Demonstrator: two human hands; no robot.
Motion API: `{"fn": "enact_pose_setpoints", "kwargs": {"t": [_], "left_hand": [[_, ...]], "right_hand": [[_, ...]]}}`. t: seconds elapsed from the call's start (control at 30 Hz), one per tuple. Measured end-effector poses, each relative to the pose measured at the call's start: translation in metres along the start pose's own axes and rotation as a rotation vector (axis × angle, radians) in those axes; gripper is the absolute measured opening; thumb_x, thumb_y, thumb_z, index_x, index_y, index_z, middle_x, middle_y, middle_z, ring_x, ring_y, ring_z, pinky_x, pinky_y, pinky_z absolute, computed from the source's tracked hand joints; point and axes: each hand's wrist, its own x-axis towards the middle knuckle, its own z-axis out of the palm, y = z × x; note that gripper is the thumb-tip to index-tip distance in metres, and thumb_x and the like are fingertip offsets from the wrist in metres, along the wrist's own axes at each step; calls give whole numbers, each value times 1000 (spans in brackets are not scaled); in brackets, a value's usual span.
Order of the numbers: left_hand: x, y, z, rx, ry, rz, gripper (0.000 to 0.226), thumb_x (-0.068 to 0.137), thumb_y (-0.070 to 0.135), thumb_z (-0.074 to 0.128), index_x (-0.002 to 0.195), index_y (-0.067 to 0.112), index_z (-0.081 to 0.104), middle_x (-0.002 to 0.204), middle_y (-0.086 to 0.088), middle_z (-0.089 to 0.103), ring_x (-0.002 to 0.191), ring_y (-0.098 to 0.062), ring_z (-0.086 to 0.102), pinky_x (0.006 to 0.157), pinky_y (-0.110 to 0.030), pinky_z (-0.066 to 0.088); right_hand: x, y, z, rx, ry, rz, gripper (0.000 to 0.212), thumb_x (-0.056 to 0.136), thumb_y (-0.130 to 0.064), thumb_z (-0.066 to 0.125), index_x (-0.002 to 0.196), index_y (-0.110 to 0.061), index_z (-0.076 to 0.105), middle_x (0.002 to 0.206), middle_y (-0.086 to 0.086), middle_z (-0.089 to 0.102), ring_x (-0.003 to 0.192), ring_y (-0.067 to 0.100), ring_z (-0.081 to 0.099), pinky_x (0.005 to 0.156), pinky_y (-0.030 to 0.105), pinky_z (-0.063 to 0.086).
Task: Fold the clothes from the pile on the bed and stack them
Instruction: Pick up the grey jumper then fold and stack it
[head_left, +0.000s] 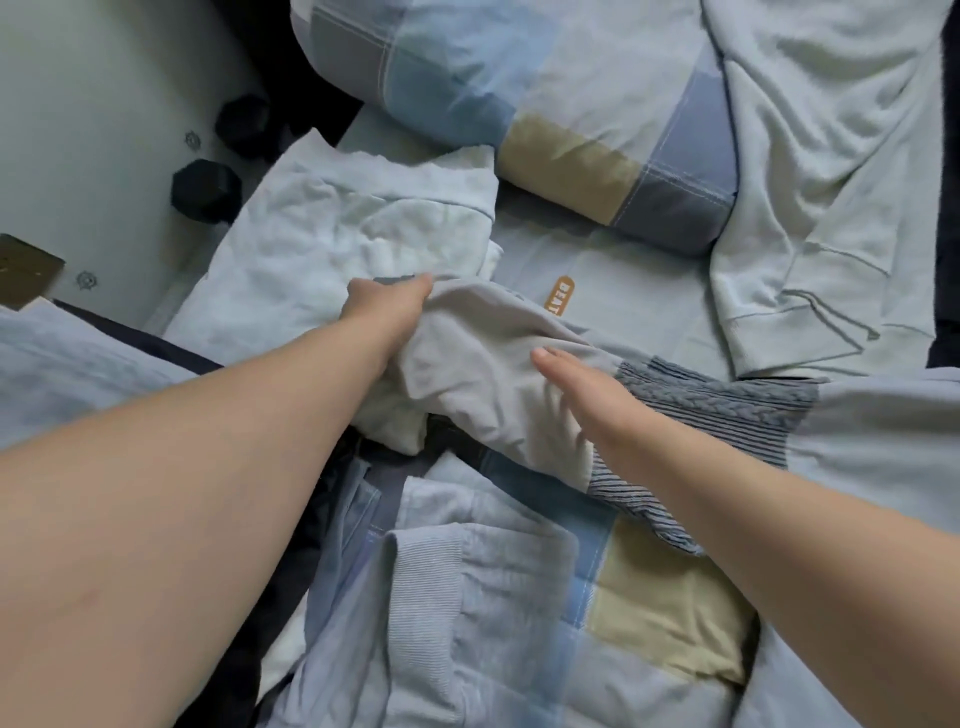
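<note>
Head view looks down along both of your bare forearms onto the bed. Your left hand (387, 309) is closed over the far left edge of the grey garment (483, 364), with the fingers curled into the cloth and the thumb on top. Your right hand (576, 387) is flat, fingers straight and together, laid on the right part of the same garment. The hand is a little blurred, so it seems to be pressing down, but you cannot be sure the palm touches.

The grey garment lies crumpled in the middle of the bed, between your two hands. Its far edge sits just in front of the white folded garment (363, 234), which lies flat near the bed's left side. Its right side overlaps a grey-blue knit garment (727, 410) with cable and rib patterns, which runs out from under your right wrist.

Nearer to you lies a light blue sweatshirt (467, 597) with a ribbed band, partly over a patchwork duvet (670, 613) with blue and yellow squares. Dark cloth (291, 571) shows beneath your left forearm.

At the far side a patchwork pillow (545, 104) rests on the pale blue sheet (623, 280), which bears a small orange label (560, 301) just beyond the grey garment. A pale green sweatshirt (810, 182) is spread out to the right of the pillow. On the floor to the left of the bed stand two black dumbbells (208, 189).
</note>
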Motion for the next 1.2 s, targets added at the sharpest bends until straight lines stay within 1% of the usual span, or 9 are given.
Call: {"fn": "enact_pose_setpoints", "kwargs": {"t": [0.07,0.17,0.27,0.4,0.5,0.6,0.87,1.03,1.2], "left_hand": [[1,-6,3,181,6,60,83,69,57,76,133,12,49,126,-7,60,114,-30,58,101,-43,48],[-5,-11,3,169,-82,121,45,74,41,85,107,15,66,104,-6,69,97,-26,66,92,-40,55],[-28,-5,8,171,-89,194,36,70,41,84,95,19,70,92,-3,69,88,-25,65,81,-37,57],[-75,15,22,30,-117,212,11,84,20,71,86,14,63,69,-3,59,65,-21,57,56,-27,44],[-123,34,46,28,-159,297,10,86,12,68,81,15,59,70,-4,58,64,-20,56,58,-27,44],[-189,56,94,61,-242,391,15,72,24,75,81,20,63,79,-3,64,82,-24,64,75,-34,52],[-368,78,270,53,-504,433,7,82,20,75,85,21,69,76,2,71,74,-20,69,67,-28,54],[-457,68,372,57,-568,428,25,74,30,75,97,21,69,90,0,75,88,-19,72,88,-38,58],[-505,57,434,32,-677,385,47,69,31,78,111,15,65,99,-3,74,89,-17,72,89,-41,58]], "right_hand": [[-5,-5,-2,35,11,27,55,100,-51,50,149,-28,43,150,-15,40,143,12,32,99,31,27],[-14,-3,-15,73,16,54,53,99,-53,50,147,-31,45,154,-7,42,135,15,41,98,33,30],[-31,0,-33,104,39,48,52,100,-50,49,146,-25,49,150,-6,48,116,8,46,96,32,29],[-59,6,-67,124,67,68,53,99,-57,46,144,-29,52,145,-11,51,131,15,42,96,41,33],[-90,12,-100,147,80,60,52,99,-57,44,143,-30,52,141,-10,54,138,16,41,99,43,36],[-138,23,-146,231,68,35,55,100,-59,41,145,-29,50,144,-8,53,138,14,41,108,43,36],[-250,89,-283,667,88,35,63,96,-72,36,140,-31,55,137,-4,63,128,21,58,108,50,44],[-315,141,-373,797,178,39,62,100,-66,30,134,-23,59,127,6,70,114,24,68,98,45,54],[-343,185,-428,806,272,35,65,101,-65,29,137,-20,58,83,-1,73,69,13,71,59,28,55]]}}
